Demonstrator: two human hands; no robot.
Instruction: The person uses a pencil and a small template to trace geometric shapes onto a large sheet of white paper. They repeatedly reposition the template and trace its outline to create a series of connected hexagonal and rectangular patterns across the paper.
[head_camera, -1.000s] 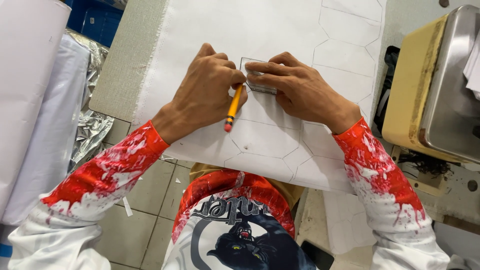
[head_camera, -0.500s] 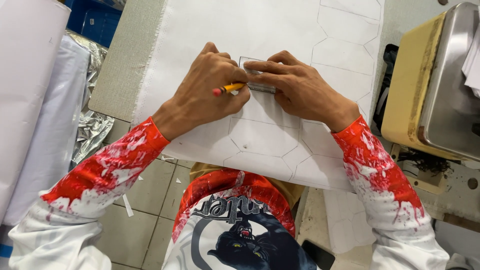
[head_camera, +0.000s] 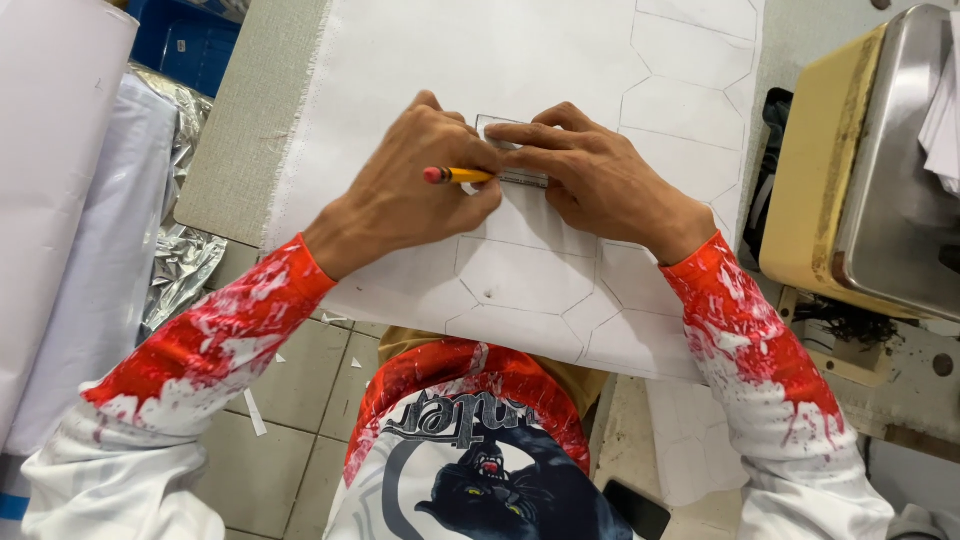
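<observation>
The left hand (head_camera: 410, 190) is closed around a yellow pencil (head_camera: 458, 176), which lies almost level with its red eraser end pointing left and its tip hidden against the edge of a small clear template (head_camera: 515, 152). The right hand (head_camera: 590, 175) is not gripping anything; it lies flat, fingers (head_camera: 520, 132) stretched out and pressing the template down. The 2 hands are close together, their fingertips meeting at the template. It rests on a sheet of white fabric (head_camera: 470, 60) marked with drawn hexagon outlines, which is spread over the grey bench (head_camera: 245, 140) and hangs over its near edge. Both sleeves are white with red splashes. To the right stands a steel tray (head_camera: 890, 190) on a yellow block. To the left are a roll of white material (head_camera: 50, 150) and some crumpled silver foil (head_camera: 185, 260), with a blue crate (head_camera: 185, 45) beyond them
</observation>
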